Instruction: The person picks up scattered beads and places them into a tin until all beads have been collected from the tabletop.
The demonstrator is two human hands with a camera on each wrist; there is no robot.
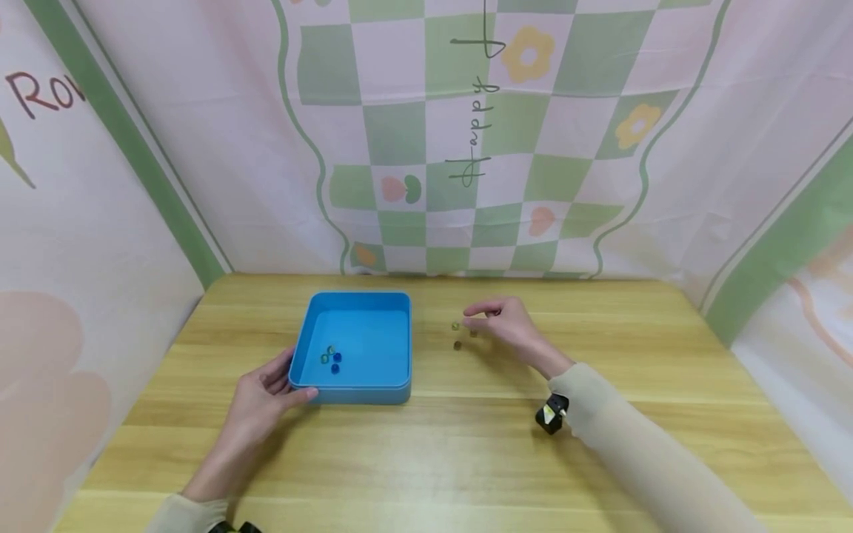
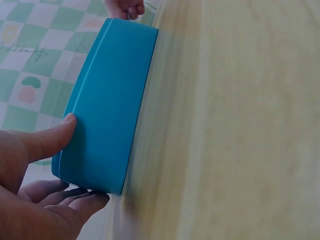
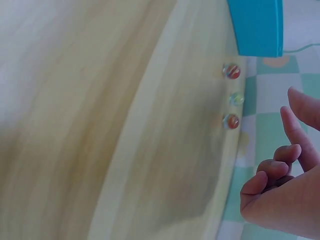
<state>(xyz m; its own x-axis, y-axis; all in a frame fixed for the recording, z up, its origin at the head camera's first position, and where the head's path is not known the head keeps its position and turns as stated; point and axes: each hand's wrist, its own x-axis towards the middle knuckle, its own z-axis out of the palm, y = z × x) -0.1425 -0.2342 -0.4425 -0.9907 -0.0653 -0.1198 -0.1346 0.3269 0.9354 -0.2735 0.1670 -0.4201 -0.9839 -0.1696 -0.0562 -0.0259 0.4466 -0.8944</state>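
A blue square box [image 1: 365, 394] stands on the wooden table. My left hand [image 1: 256, 403] grips its near left corner, thumb on the front wall and fingers at the left side. Several glass marbles lie in the box, among them a dark blue marble [image 1: 335, 369] and a yellow-green marble [image 1: 325, 358]. Right of the box, my right hand [image 1: 508, 323] hovers with thumb and index finger extended and the other fingers curled, holding nothing visible. By it on the table lie a yellow-green marble [image 3: 237, 98] and two reddish marbles, one red marble [image 3: 232, 71] and another red marble [image 3: 231, 121].
The wooden table [image 1: 440, 459] ends at the back against a hanging cloth [image 1: 460, 133] with green and white checks. Printed cloth [image 1: 87, 311] also hangs along the left and right sides. A black wrist device [image 1: 552, 414] sits at the right sleeve.
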